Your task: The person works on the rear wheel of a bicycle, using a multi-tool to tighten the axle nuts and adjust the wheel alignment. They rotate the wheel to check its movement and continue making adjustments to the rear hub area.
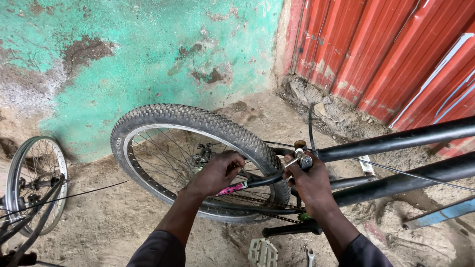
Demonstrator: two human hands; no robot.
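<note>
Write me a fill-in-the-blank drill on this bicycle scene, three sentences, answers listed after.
1. The left hand grips a frame stay beside the knobby rear ____.
2. The wall behind the bicycle is painted ____.
3. A pale pedal lies on the dirt ground, and beside it lies a small ____.

The right hand holds the frame by the seat clamp.

Missing words: tyre; green; spanner

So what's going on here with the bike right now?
A person is working with bare hands on a black bicycle frame lying over dirt ground. The left hand closes on the thin black frame stay beside the knobby-tyred rear wheel. The right hand holds the frame at the seat-clamp bolt. A white pedal lies below; a bare spoked rim stands at left.
</note>
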